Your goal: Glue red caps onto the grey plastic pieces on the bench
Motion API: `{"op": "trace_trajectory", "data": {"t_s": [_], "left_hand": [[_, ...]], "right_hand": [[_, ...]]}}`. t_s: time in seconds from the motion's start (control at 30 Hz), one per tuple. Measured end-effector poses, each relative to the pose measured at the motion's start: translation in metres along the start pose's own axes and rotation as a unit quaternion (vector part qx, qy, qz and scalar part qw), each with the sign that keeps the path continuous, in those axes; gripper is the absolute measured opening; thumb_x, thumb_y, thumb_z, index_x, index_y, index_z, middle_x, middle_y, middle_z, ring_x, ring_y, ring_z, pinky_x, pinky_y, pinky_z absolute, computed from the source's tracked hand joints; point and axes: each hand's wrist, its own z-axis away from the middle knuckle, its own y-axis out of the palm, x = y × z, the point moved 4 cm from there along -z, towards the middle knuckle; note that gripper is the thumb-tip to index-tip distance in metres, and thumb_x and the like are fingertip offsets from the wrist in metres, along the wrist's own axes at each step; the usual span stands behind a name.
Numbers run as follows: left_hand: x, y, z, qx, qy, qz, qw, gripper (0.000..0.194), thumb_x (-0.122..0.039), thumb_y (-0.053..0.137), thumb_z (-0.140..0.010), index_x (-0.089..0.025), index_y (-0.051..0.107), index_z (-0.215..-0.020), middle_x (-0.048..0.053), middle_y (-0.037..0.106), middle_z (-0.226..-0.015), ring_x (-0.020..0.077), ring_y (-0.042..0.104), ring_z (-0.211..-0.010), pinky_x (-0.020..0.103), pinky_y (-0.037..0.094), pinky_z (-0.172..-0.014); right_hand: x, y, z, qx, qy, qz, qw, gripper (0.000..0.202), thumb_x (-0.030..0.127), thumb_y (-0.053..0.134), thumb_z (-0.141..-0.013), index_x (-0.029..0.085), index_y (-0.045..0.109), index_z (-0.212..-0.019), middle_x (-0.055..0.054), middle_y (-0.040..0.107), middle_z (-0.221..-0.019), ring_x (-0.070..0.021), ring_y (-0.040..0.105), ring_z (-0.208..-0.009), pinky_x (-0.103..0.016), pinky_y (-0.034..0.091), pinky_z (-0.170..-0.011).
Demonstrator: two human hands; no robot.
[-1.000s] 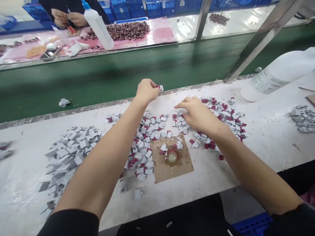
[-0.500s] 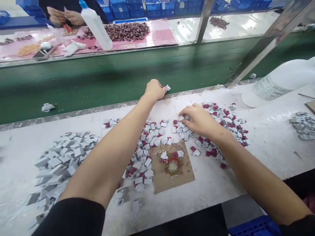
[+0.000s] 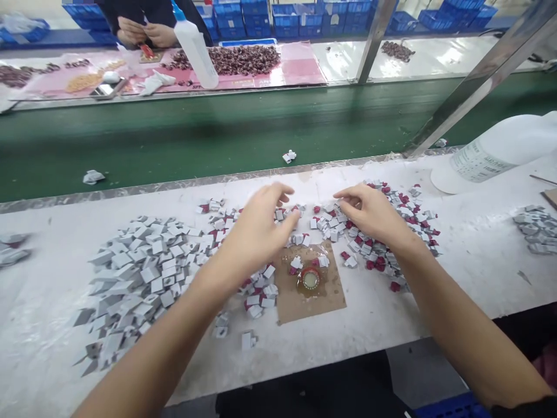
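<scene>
My left hand point(image 3: 265, 223) hovers over the small grey-and-dark-red parts point(image 3: 261, 293), its thumb and fingers apart with nothing between them. Beside the right-hand pile of grey-and-red parts point(image 3: 376, 255), my right hand point(image 3: 369, 212) is held with thumb and fingers a little apart and no part seen in it. Between the piles lies a brown board point(image 3: 289, 307), wet on top, bearing a red-rimmed bottle cap point(image 3: 310, 280) and two grey-and-red pieces point(image 3: 296, 264). A white piece point(image 3: 289, 156) rests on the green belt point(image 3: 209, 145) past the table edge.
A heap of plain grey parts point(image 3: 148, 261) lies left, a smaller grey heap point(image 3: 537, 229) far right. A large white bottle point(image 3: 491, 154) stands at right behind a slanting metal post point(image 3: 461, 87). Across the belt, a co-worker's hands point(image 3: 148, 32) work near dark brown parts point(image 3: 243, 60).
My left hand has let go of the white piece on the green belt and drawn back over the table. My right hand has lifted slightly off the parts. The view has shifted a little.
</scene>
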Motion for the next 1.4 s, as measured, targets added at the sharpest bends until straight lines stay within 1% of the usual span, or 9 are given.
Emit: {"op": "trace_trajectory", "data": {"t_s": [0.2,0.4,0.57,0.67,0.77,0.93,1.07,1.27,1.4], "left_hand": [[-0.001,0.012,0.079,-0.048,0.009,0.004,0.999,0.024,-0.028,0.066,-0.114,-0.024,0.072,-0.137,0.010,0.080,-0.135,0.0295,0.075,-0.128,0.046,0.063,-0.113],[0.022,0.018,0.167,-0.155,-0.011,-0.055,0.986,0.023,-0.017,0.062,-0.117,-0.027,0.070,-0.137,0.007,0.076,-0.121,0.0239,0.076,-0.113,0.037,0.063,-0.098],[0.071,-0.008,0.209,-0.242,-0.105,-0.223,0.938,0.027,-0.023,0.062,-0.117,-0.022,0.075,-0.140,0.016,0.071,-0.124,0.0352,0.069,-0.120,0.050,0.063,-0.101],[0.090,-0.025,0.206,-0.224,-0.124,-0.325,0.911,0.039,-0.017,0.053,-0.117,-0.017,0.081,-0.144,0.022,0.069,-0.131,0.0400,0.063,-0.120,0.060,0.059,-0.106],[0.100,-0.038,0.191,-0.180,-0.130,-0.350,0.910,0.048,-0.013,0.046,-0.117,-0.019,0.087,-0.141,0.023,0.070,-0.135,0.0416,0.061,-0.120,0.061,0.058,-0.104],[0.111,-0.047,0.168,-0.102,-0.139,-0.365,0.915,0.040,-0.020,0.053,-0.115,-0.021,0.088,-0.135,0.022,0.072,-0.131,0.0440,0.062,-0.121,0.062,0.057,-0.105],[0.113,-0.049,0.162,-0.072,-0.159,-0.367,0.914,0.038,-0.027,0.053,-0.114,-0.017,0.087,-0.128,0.023,0.072,-0.129,0.0466,0.062,-0.126,0.064,0.055,-0.109],[0.117,-0.051,0.162,-0.055,-0.175,-0.328,0.927,0.037,-0.034,0.052,-0.112,-0.022,0.085,-0.122,0.021,0.071,-0.126,0.0464,0.062,-0.127,0.064,0.053,-0.114],[0.121,-0.056,0.158,-0.050,-0.146,-0.291,0.944,0.027,-0.038,0.054,-0.107,-0.026,0.078,-0.109,0.018,0.076,-0.123,0.0465,0.065,-0.124,0.066,0.052,-0.115]], "right_hand": [[0.007,0.016,-0.010,0.047,-0.109,0.080,0.990,0.039,0.027,0.067,-0.102,0.021,0.091,-0.132,-0.017,0.083,-0.139,-0.0375,0.074,-0.130,-0.052,0.058,-0.116],[0.012,0.012,-0.011,0.049,-0.081,0.075,0.993,0.032,0.039,0.073,-0.098,0.019,0.092,-0.113,-0.017,0.084,-0.110,-0.0317,0.076,-0.087,-0.048,0.063,-0.087],[0.023,-0.013,0.030,0.010,-0.008,-0.032,0.999,0.041,0.062,0.079,-0.095,0.028,0.092,-0.113,-0.015,0.084,-0.114,-0.0286,0.073,-0.083,-0.043,0.058,-0.071],[0.027,-0.017,0.066,0.022,0.044,-0.089,0.995,0.059,0.084,0.083,-0.088,0.030,0.092,-0.110,-0.014,0.082,-0.091,-0.0279,0.068,-0.068,-0.041,0.053,-0.056],[0.023,-0.011,0.103,0.069,0.120,-0.146,0.980,0.065,0.088,0.082,-0.091,0.031,0.090,-0.120,-0.008,0.073,-0.069,-0.0239,0.059,-0.052,-0.037,0.045,-0.044],[0.011,-0.003,0.149,0.088,0.117,-0.212,0.966,0.051,0.079,0.086,-0.096,0.030,0.087,-0.108,-0.008,0.081,-0.081,-0.0258,0.074,-0.071,-0.036,0.062,-0.062],[0.005,0.008,0.177,0.076,0.124,-0.214,0.966,0.050,0.078,0.081,-0.102,0.028,0.081,-0.101,-0.004,0.074,-0.074,-0.0221,0.068,-0.068,-0.031,0.054,-0.060],[0.012,0.024,0.193,0.003,0.139,-0.279,0.950,0.052,0.070,0.090,-0.100,0.029,0.059,-0.091,0.002,0.067,-0.071,-0.0186,0.067,-0.062,-0.030,0.054,-0.059],[0.012,0.031,0.184,0.009,0.106,-0.322,0.941,0.044,0.064,0.092,-0.099,0.030,0.072,-0.119,0.004,0.071,-0.073,-0.0185,0.070,-0.057,-0.030,0.057,-0.056]]}}
